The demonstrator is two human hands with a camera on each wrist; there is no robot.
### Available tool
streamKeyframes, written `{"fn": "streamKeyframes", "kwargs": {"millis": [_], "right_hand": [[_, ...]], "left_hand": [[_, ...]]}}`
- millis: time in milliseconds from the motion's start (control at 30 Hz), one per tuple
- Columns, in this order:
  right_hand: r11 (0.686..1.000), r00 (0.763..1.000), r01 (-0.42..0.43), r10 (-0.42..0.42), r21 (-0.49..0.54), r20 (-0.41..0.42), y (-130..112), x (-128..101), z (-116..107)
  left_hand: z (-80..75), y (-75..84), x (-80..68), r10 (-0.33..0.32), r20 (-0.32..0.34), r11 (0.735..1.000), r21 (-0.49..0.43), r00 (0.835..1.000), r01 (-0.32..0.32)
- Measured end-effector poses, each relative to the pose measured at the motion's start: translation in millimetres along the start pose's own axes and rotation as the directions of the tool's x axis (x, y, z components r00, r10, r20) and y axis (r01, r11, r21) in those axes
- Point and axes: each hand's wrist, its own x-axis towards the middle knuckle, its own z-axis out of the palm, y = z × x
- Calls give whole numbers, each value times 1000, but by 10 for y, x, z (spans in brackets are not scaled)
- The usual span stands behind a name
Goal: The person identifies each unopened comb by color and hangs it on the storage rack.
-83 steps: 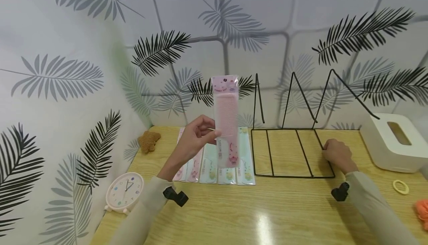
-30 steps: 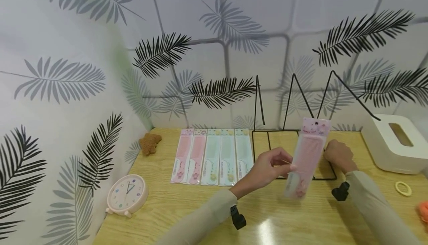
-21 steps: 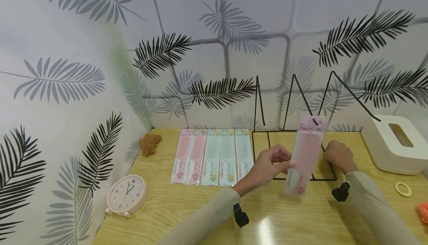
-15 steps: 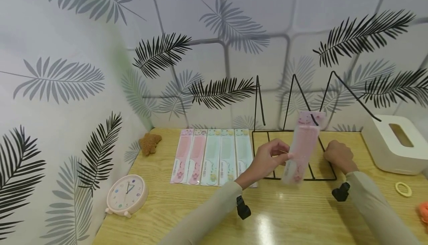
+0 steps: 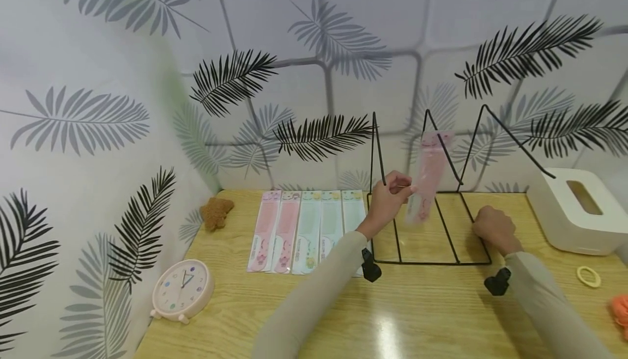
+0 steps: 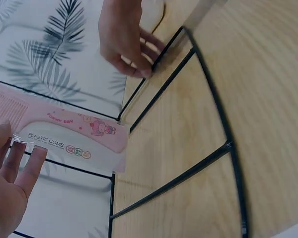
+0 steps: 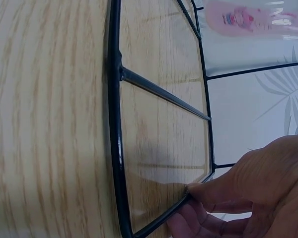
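Note:
My left hand (image 5: 387, 202) pinches a pink comb in a clear packet (image 5: 429, 176) by its left edge, and "PLASTIC COMB" shows on it in the left wrist view. The packet hangs upright, tilted slightly, its header at the middle prong of a black wire rack (image 5: 444, 225). That prong seems to run through the header's hole, its lower tip sticking out in front. My right hand (image 5: 494, 230) holds the rack's right base wire, thumb and fingers around it in the right wrist view (image 7: 248, 193).
Flat on the table left of the rack lie several packeted combs, pink (image 5: 287, 232) and pale green (image 5: 307, 233). A pink clock (image 5: 181, 289) and a brown plush (image 5: 216, 213) are farther left. At right are a white box (image 5: 579, 212), a yellow ring (image 5: 588, 277) and an orange item (image 5: 620, 310).
My left hand has carried the packeted comb right from above the flat packets, then back and up along the middle prong, from its tip towards the rear. The right hand stays on the rack.

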Motion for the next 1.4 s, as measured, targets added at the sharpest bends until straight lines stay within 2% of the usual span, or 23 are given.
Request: {"fn": "streamKeyframes", "kwargs": {"millis": [167,300,400,533,700,767,900,1000,1067,1267,1400], "right_hand": [[1000,1000,-8,8,-6,-5,-46,-16,-17],[1000,1000,-2,2,-1,-7,-49,-25,-19],[1000,1000,0,0,-1,-10,-30,-33,-13],[1000,1000,8,-8,-6,-14,-8,-37,12],[1000,1000,19,-19,12,4,-10,-49,14],[1000,1000,17,-18,12,8,-14,-45,14],[1000,1000,15,-16,6,14,-11,-21,29],[1000,1000,2,-2,-1,18,4,-15,35],[1000,1000,2,-2,0,17,11,-17,33],[1000,1000,12,-12,10,5,27,-9,48],[1000,1000,18,-18,18,-1,34,-4,49]], "left_hand": [[-24,-26,188,6,-42,1000,-12,999,-7],[-34,-54,234,7,-68,1000,11,998,-6],[-21,-47,182,-27,-102,999,31,994,31],[-37,-7,30,-88,-143,991,87,986,101],[-141,52,-170,-111,-164,959,241,980,148],[-219,83,-248,-105,-157,945,292,982,148],[-439,143,-429,-97,-94,944,308,991,122],[-623,172,-557,-119,-45,939,319,992,127],[-759,179,-631,-135,-35,930,341,990,139],[-1225,189,-781,-141,-74,902,401,987,159],[-1541,197,-842,-152,-147,891,408,977,199]]}}
